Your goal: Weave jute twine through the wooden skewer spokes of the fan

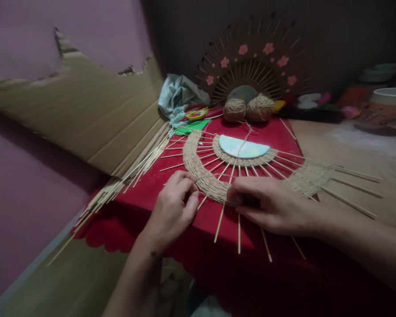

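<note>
A half-round woven piece point(198, 169) of jute twine on radiating wooden sticks lies on a red cloth point(171, 193), with a pale blue half-disc point(242, 147) at its centre. My left hand point(173, 207) is closed in a pinch on a thin strand of twine point(207, 177) at the woven band's near edge. My right hand point(272, 204) lies on the band and sticks just to the right, fingers pressed together and down on them. From the half-disc, the twine runs back toward two twine balls point(247, 109).
A bundle of loose sticks point(132, 174) lies left along a torn cardboard sheet point(82, 110). A finished fan piece with pink flowers point(251, 61) stands behind. Scissors point(198, 113), green paper and a crumpled cloth point(180, 97) sit at the back; a bowl point(387, 103) is far right.
</note>
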